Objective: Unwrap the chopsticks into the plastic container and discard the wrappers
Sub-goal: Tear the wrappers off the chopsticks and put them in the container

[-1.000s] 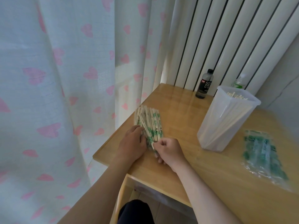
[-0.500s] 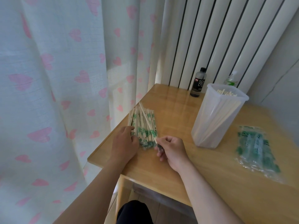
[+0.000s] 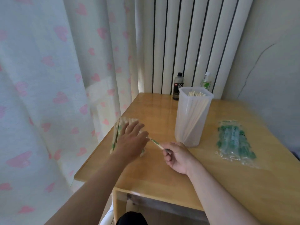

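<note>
**One wrapped pair pinched, left hand closing in**

A wrapped pair is in the right hand, whose curled fingers pinch its near end. Its long axis slants from that grip away and to the left, so the free end points at the left hand. That hand is flat, its fingers straight and spread, and it holds nothing. It hovers over the pile of wrapped pairs at the table's left edge. Whether its fingertips touch the free end is blurred.

The left hand is the nearer one to that free end, so stripping the wrapper probably calls for it to take hold there. The container, already holding bare chopsticks, stands just beyond the right hand to the right, with nothing between. Empty wrappers lie further right. Two bottles stand behind the container and a curtain hangs at the left.
</note>
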